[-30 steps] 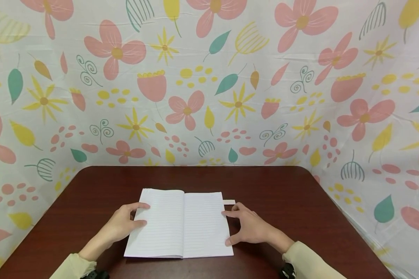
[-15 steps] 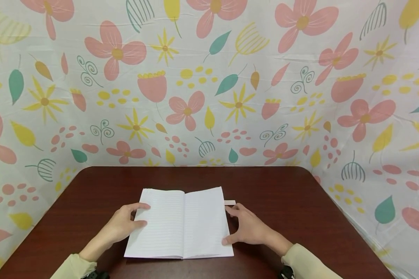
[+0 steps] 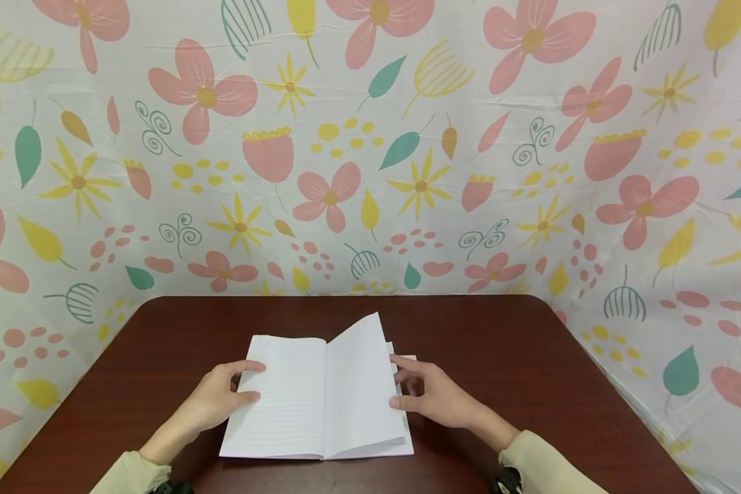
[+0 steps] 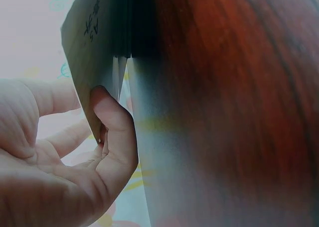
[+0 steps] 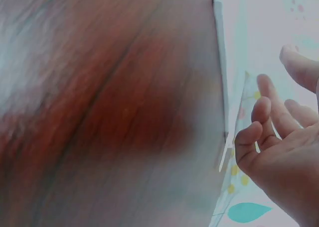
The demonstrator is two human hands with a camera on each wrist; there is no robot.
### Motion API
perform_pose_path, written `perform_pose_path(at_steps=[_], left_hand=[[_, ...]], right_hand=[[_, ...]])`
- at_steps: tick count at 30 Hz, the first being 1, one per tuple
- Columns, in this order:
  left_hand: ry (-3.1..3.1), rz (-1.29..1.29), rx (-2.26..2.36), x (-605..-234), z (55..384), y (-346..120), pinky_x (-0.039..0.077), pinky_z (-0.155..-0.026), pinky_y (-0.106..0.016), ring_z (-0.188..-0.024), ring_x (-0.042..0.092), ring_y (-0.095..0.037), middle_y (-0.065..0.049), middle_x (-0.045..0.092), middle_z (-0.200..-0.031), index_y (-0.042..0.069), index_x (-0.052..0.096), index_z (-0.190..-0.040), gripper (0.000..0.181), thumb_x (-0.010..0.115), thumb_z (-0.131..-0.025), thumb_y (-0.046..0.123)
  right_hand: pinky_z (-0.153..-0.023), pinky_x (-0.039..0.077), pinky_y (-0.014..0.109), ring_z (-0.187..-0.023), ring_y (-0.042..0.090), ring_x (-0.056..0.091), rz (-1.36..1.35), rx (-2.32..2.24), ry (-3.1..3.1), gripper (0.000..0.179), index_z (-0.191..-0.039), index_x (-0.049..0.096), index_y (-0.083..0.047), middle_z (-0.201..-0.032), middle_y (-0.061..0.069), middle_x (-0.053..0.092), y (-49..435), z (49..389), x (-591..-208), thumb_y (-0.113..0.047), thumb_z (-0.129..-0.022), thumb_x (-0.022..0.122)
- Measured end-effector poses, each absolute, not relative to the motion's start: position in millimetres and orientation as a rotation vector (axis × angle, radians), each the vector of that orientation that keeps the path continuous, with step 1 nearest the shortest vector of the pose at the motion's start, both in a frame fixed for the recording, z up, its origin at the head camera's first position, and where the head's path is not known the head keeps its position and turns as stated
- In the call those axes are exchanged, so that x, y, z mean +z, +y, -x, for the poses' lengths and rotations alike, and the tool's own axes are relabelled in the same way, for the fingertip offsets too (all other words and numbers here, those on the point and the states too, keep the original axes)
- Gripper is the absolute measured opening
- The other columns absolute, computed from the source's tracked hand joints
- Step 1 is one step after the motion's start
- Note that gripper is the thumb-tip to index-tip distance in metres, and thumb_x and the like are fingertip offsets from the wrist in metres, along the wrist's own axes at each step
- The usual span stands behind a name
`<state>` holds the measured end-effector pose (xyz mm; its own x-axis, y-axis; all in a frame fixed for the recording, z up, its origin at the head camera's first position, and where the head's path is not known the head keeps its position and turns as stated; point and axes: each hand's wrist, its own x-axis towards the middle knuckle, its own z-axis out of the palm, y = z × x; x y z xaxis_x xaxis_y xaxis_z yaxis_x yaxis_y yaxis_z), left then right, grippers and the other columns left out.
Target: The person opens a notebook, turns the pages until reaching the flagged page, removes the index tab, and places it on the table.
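Observation:
An open lined notebook (image 3: 284, 412) lies on the dark brown table, its right-hand page (image 3: 361, 384) lifted and bowed up at the outer edge. My left hand (image 3: 213, 394) grips the notebook's left edge, thumb and a finger on top. In the left wrist view, a finger (image 4: 119, 132) of that hand curls against the tan cover (image 4: 89, 53), which bears dark print. On the other side, my right hand (image 3: 438, 394) touches the raised page's edge with thumb and forefinger spread apart. The right wrist view has its fingers (image 5: 269, 112) loosely bent, with no pinch visible.
A white strip (image 3: 410, 357) sticks out past the notebook's right side, partly behind my fingers. The wood table (image 3: 500, 329) reaches back to a floral curtain (image 3: 370, 171), which also hangs at both sides. Dark bands (image 3: 508, 479) sit at my wrists.
The right page has risen from nearly flat, its upper corner moving up and leftward. My right thumb and forefinger have moved upward and slightly left along it. The left hand stays put.

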<state>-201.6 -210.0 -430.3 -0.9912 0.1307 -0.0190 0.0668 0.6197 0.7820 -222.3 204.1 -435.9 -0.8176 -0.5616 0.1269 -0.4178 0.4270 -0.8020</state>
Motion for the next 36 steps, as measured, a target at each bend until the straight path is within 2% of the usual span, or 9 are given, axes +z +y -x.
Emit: perform_pose_path(at_steps=[4,9,12,15,19,22,25,31,36], left_hand=[[2.779,-0.210,1.322,-431,202,-211,0.052,-0.070,-0.037,-0.087,0.057,-0.023,-0.018,0.068,-0.123,0.007,0.072,-0.129,0.043,0.082,-0.087,0.004],[2.805,-0.251,1.293,-431,202,-211,0.051,-0.078,-0.040,-0.101,0.058,-0.027,-0.022,0.065,-0.132,0.008,0.073,-0.127,0.042,0.083,-0.087,0.005],[2.808,-0.253,1.276,-430,201,-211,0.051,-0.083,-0.042,-0.108,0.057,-0.030,-0.022,0.064,-0.134,0.009,0.073,-0.128,0.042,0.083,-0.087,0.006],[2.809,-0.252,1.270,-429,201,-211,0.050,-0.084,-0.042,-0.110,0.057,-0.031,-0.022,0.064,-0.135,0.009,0.073,-0.128,0.042,0.083,-0.087,0.007],[2.816,-0.262,1.273,-429,201,-212,0.050,-0.081,-0.040,-0.107,0.057,-0.029,-0.021,0.065,-0.134,0.009,0.074,-0.127,0.041,0.083,-0.087,0.006],[2.816,-0.254,1.275,-429,201,-212,0.050,-0.081,-0.040,-0.108,0.057,-0.029,-0.020,0.065,-0.134,0.010,0.074,-0.127,0.041,0.083,-0.087,0.006],[2.810,-0.249,1.279,-428,201,-211,0.050,-0.079,-0.039,-0.104,0.057,-0.028,-0.021,0.065,-0.133,0.009,0.073,-0.127,0.041,0.083,-0.087,0.006],[2.795,-0.242,1.308,-428,201,-211,0.051,-0.072,-0.036,-0.089,0.056,-0.022,-0.019,0.067,-0.128,0.007,0.073,-0.127,0.042,0.082,-0.087,0.004],[2.807,-0.262,1.299,-428,201,-210,0.051,-0.074,-0.036,-0.096,0.057,-0.025,-0.022,0.066,-0.131,0.007,0.073,-0.127,0.042,0.083,-0.087,0.005]], right_hand=[[-0.072,0.049,0.026,-0.086,0.017,0.061,0.867,-1.418,2.441,0.071,-0.156,0.043,0.007,-0.109,0.007,0.073,203,221,-432,-0.016,-0.098,0.077],[-0.087,0.053,0.027,-0.114,0.027,0.066,0.789,-1.497,2.310,0.065,-0.160,0.035,0.006,-0.128,0.015,0.069,202,219,-427,-0.020,-0.108,0.064],[-0.075,0.052,0.029,-0.089,0.028,0.062,0.719,-1.499,2.276,0.060,-0.162,0.034,0.003,-0.117,0.019,0.068,201,218,-425,-0.025,-0.112,0.054],[-0.067,0.045,0.033,-0.070,0.028,0.046,0.679,-1.500,2.266,0.058,-0.162,0.035,0.002,-0.101,0.020,0.062,199,218,-423,-0.027,-0.114,0.048],[-0.067,0.044,0.031,-0.074,0.026,0.050,0.676,-1.536,2.246,0.059,-0.162,0.035,0.001,-0.115,0.021,0.066,195,219,-422,-0.021,-0.111,0.053],[-0.076,0.050,0.027,-0.099,0.025,0.065,0.721,-1.547,2.239,0.063,-0.163,0.033,0.000,-0.137,0.020,0.064,190,220,-424,-0.015,-0.108,0.058],[-0.087,0.055,0.029,-0.121,0.028,0.064,0.790,-1.545,2.231,0.069,-0.164,0.030,0.001,-0.143,0.020,0.061,184,222,-427,-0.007,-0.103,0.062],[-0.086,0.056,0.031,-0.109,0.027,0.064,0.792,-1.499,2.266,0.080,-0.166,0.025,-0.002,-0.150,0.025,0.052,174,224,-426,-0.007,-0.098,0.066],[-0.086,0.056,0.031,-0.105,0.024,0.065,0.745,-1.473,2.250,0.082,-0.168,0.028,-0.014,-0.153,0.022,0.051,166,226,-427,-0.017,-0.099,0.072]])
